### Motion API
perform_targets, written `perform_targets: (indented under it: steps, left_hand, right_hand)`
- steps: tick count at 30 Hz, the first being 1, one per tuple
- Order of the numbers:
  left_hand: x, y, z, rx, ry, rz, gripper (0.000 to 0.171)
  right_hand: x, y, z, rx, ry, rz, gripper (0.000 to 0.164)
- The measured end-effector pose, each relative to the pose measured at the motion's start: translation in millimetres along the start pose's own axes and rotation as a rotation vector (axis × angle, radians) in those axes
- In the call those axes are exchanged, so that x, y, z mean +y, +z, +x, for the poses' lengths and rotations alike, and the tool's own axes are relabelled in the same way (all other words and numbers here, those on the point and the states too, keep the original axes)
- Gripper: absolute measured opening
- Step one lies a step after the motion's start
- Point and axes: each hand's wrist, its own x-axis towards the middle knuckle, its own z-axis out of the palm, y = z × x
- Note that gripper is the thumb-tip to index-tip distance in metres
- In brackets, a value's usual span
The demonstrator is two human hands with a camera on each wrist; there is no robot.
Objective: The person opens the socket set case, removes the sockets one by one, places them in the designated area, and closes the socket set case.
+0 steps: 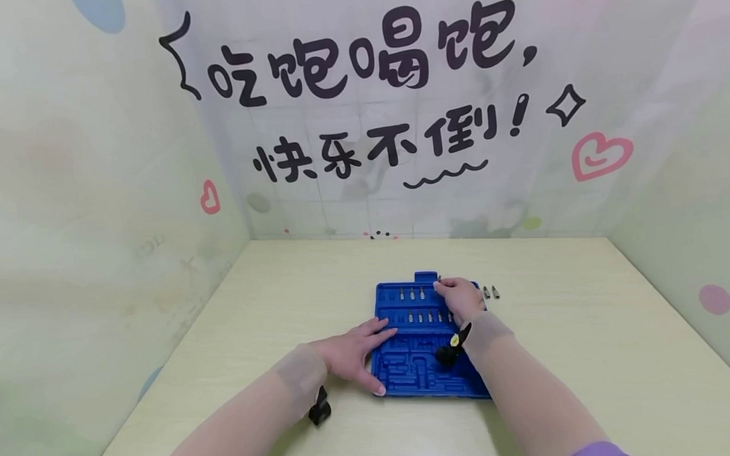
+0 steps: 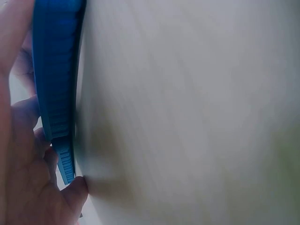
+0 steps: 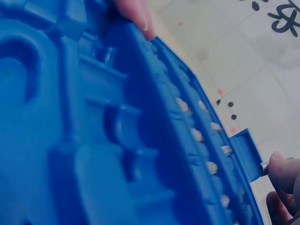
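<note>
A blue plastic tool case (image 1: 427, 363) lies unfolded on the table, and small metal screwdriver bits (image 1: 412, 294) stand in two rows of its far half. My left hand (image 1: 351, 352) rests at the case's left edge, fingers spread and thumb by the near left corner. Over the far right part of the case, my right hand (image 1: 461, 298) pinches one screwdriver bit (image 3: 264, 168) between thumb and finger, close to the blue latch tab (image 3: 247, 154). That hand and its wrist hide part of the right side of the case.
Two loose bits (image 1: 491, 293) stand or lie on the pale wooden table (image 1: 587, 354), just right of the case. A printed wall covering (image 1: 364, 208) rises behind the table's far edge. Black wrist cameras (image 1: 320, 411) hang from both wrists.
</note>
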Motion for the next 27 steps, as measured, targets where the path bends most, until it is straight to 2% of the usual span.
perform_targets:
  steps: [5,10,15,22,27]
  left_hand:
    - [0.4,0.2,0.6,-0.003,0.002,-0.008,0.108]
    - [-0.7,0.3,1.1,0.0,-0.001,0.003,0.108]
    - [-1.7,0.7,0.2,0.001,-0.006,0.008,0.108]
    - [-2.1,1.4,-0.4,0.006,0.0,0.011,0.109]
    - [-1.7,2.1,-1.1,0.009,0.005,0.012,0.108]
  right_hand:
    - [0.4,-9.1,6.0,-0.017,-0.035,0.189,0.04]
    - [0.0,-28.4,9.7,-0.015,-0.081,0.187,0.04]
    - [3.9,-49.3,12.7,0.007,-0.121,0.054,0.038]
    - [11.8,-77.5,14.5,0.019,-0.056,-0.1,0.039]
    - [17.5,-98.6,18.3,-0.004,-0.05,-0.306,0.04]
